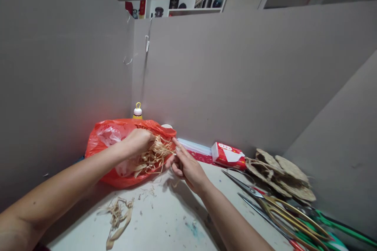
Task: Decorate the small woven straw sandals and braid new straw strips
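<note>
A red plastic bag (pixel 101 141) lies open at the back left of the white table, its mouth toward the right. Pale dried plant strips (pixel 159 151) fill the mouth in a loose tangle. My left hand (pixel 141 140) reaches over the bag, its fingers curled at the top of the strips; what they hold is hidden. At the bag's right edge is my right hand (pixel 187 166), with fingers partly bent and apart, next to the ends of the strips. A small heap of similar strips (pixel 119 217) rests on the table in front of the bag.
Large scissors with gold handles (pixel 282 210) lie at the right, beside green-handled tools (pixel 338 223). Behind them are flat brown fibrous pieces (pixel 282 172) and a red tissue pack (pixel 228 155). A yellow bottle with a white cap (pixel 138 111) stands behind the bag. Grey partitions (pixel 220 78) enclose the table.
</note>
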`<state>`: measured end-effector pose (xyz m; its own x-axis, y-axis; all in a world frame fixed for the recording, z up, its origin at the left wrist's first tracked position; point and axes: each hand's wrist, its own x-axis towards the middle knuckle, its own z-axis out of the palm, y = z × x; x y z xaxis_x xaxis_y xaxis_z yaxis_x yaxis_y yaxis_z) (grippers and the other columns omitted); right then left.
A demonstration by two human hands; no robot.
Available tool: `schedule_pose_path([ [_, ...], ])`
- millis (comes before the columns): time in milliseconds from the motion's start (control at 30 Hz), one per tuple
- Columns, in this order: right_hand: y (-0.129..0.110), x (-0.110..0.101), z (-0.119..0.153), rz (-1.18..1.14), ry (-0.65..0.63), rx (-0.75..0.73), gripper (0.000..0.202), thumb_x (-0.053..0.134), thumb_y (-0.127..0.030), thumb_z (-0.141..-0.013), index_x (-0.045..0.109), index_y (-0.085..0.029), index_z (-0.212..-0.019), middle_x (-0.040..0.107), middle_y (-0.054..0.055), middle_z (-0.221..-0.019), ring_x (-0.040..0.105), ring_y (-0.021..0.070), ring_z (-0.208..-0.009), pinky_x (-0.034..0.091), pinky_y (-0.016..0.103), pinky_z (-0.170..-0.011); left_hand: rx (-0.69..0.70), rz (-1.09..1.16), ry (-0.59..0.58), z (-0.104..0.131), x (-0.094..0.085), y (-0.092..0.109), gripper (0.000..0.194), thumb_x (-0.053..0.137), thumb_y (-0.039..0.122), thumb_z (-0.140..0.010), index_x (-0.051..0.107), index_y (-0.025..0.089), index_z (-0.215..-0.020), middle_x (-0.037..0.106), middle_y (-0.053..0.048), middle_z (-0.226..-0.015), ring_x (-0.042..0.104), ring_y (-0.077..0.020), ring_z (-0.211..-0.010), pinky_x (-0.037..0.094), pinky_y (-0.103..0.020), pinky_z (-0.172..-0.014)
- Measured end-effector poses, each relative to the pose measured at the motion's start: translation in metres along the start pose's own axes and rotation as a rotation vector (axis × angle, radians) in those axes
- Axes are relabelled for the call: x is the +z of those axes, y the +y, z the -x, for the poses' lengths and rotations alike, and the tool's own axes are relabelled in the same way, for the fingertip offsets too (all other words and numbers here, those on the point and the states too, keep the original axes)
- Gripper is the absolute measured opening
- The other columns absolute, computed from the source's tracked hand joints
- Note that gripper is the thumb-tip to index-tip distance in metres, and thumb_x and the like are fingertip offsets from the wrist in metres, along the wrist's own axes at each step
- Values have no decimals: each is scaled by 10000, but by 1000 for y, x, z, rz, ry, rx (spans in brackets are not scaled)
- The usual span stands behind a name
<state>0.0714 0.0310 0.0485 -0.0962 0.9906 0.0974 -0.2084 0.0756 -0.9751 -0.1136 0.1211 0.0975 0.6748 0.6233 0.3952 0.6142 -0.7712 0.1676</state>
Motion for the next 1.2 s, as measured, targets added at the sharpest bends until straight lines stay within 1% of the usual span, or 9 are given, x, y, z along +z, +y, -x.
schedule_pose_path([
  [100,2,-2,-2,-8,28,-18,578,506,-512,-866,407,-176,-1325,644,-1,-612,277,56,-389,161,176,-384,-42,-32,74,15,-12,3,278,474,176,-821,544,165,-552,489,16,-515,346,-87,-473,250,-242,-519],
  [200,4,-3,-4,-29,31,-44,451,532,-549,-841,566,-158,-1063,614,-10,-577,262,41,-378,150,180,-377,-72,59,210,35,-26,9,396,456,311,-897,476,160,-530,367,47,-478,253,-72,-461,211,-235,-486],
  [300,4,1,-1,-52,13,-62,393,538,-548,-843,595,-160,-877,600,-10,-560,258,31,-374,139,182,-380,-107,303,261,55,-36,17,460,452,369,-911,373,164,-507,261,65,-492,226,-61,-466,209,-215,-455],
  [433,4,17,11,-13,-100,-14,410,509,-530,-875,623,-139,-826,596,6,-563,274,28,-377,150,184,-381,-167,582,270,72,-38,29,435,490,363,-901,382,160,-531,299,73,-495,275,-48,-460,242,-185,-439],
  [567,4,32,23,-4,-143,-31,434,493,-538,-889,629,-164,-1062,648,33,-726,355,43,-423,251,185,-390,-194,721,221,78,-28,43,361,481,360,-910,565,147,-631,422,65,-484,346,-49,-442,291,-171,-431],
  [667,0,37,26,-123,-81,-73,438,499,-525,-893,569,-230,-1209,668,48,-908,514,96,-583,419,220,-502,-88,717,182,81,-14,55,317,466,332,-923,674,141,-779,600,7,-622,493,-75,-554,412,-194,-560],
  [800,-12,38,28,-298,29,-139,379,576,-493,-858,611,-253,-1150,657,52,-1080,588,148,-832,500,272,-711,16,635,116,86,5,63,332,420,294,-941,677,129,-811,571,9,-614,452,-73,-543,386,-201,-555],
  [967,-17,39,31,-330,79,-193,275,601,-465,-849,671,-222,-957,664,48,-1015,593,162,-877,496,287,-776,84,531,121,88,19,61,348,403,237,-934,550,136,-636,417,39,-553,377,-67,-510,320,-212,-522],
  [1200,-17,45,34,-447,42,-226,230,535,-392,-907,599,-200,-798,541,-3,-733,509,103,-640,432,200,-526,70,440,80,90,27,59,354,388,240,-934,485,148,-606,366,52,-543,345,-60,-495,293,-195,-512],
])
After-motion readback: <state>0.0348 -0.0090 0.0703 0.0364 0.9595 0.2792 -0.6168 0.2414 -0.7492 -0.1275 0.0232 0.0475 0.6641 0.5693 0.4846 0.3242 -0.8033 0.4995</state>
